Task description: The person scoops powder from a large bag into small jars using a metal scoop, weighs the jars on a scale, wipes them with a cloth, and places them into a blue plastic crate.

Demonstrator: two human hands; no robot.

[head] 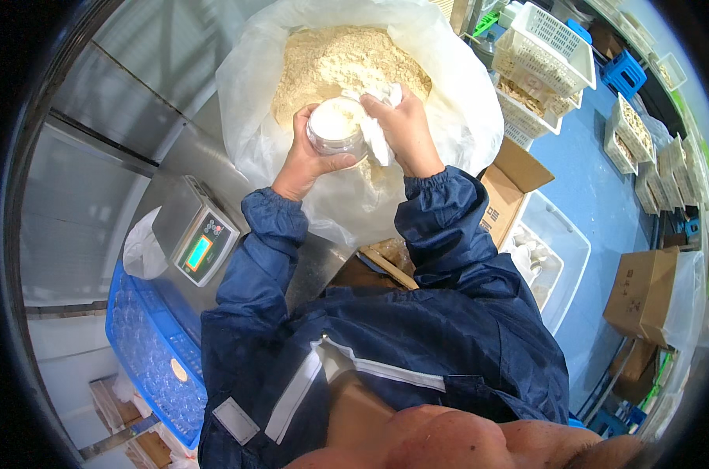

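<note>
A clear round jar (335,126) with pale powder at its top sits in my left hand (307,149), thumb and fingers around its side. My right hand (406,132) grips a crumpled white cloth or tissue (376,140) against the jar's right side. Both hands are over a large translucent plastic bag (251,117), spread wide. Inside the bag lies a heap of pale yellow powder (342,58). Some powder also clings to the bag below the jar.
A digital scale (199,240) with a lit display rests on the steel table (207,140) at left. Beside it stands a blue crate (117,316) of clear containers. At right are a cardboard box (507,182), a clear plastic bin (577,246) and stacked white baskets (542,50).
</note>
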